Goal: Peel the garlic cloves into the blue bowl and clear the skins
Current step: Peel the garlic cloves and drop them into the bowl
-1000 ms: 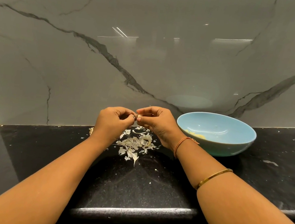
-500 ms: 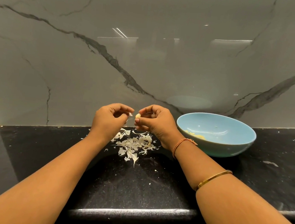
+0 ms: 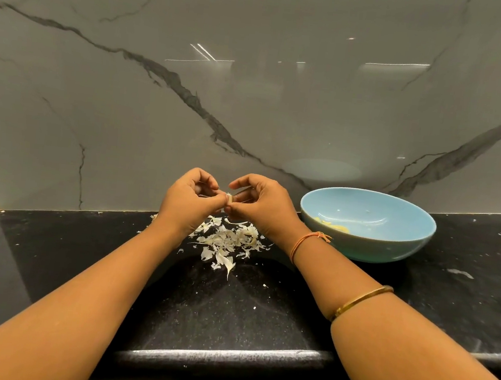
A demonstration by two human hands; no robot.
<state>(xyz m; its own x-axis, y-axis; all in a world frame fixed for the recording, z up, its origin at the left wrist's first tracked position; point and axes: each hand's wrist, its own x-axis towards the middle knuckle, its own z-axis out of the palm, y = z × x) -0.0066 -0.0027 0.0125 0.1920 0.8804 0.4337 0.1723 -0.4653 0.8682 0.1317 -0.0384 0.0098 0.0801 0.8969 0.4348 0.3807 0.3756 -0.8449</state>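
A small pale garlic clove (image 3: 229, 199) sits pinched between the fingertips of the left hand (image 3: 187, 203) and right hand (image 3: 264, 207), above a heap of papery white skins (image 3: 228, 240) on the black speckled surface (image 3: 229, 309). The light blue ceramic bowl (image 3: 392, 249), holding peeled yellowish cloves (image 3: 334, 227), stands just right of the right hand.

1 small pale garlic clove (image 3: 229, 199), a wisp of skin sticking up from it, is pinched between the fingertips of the left hand (image 3: 189, 204) and the right hand (image 3: 264, 210). Below it, papery white skins (image 3: 228, 240) lie in a loose heap on the black counter (image 3: 229, 312). The blue bowl (image 3: 377, 248) stands upright just right of the heap, with yellowish peeled cloves (image 3: 332, 227) inside.
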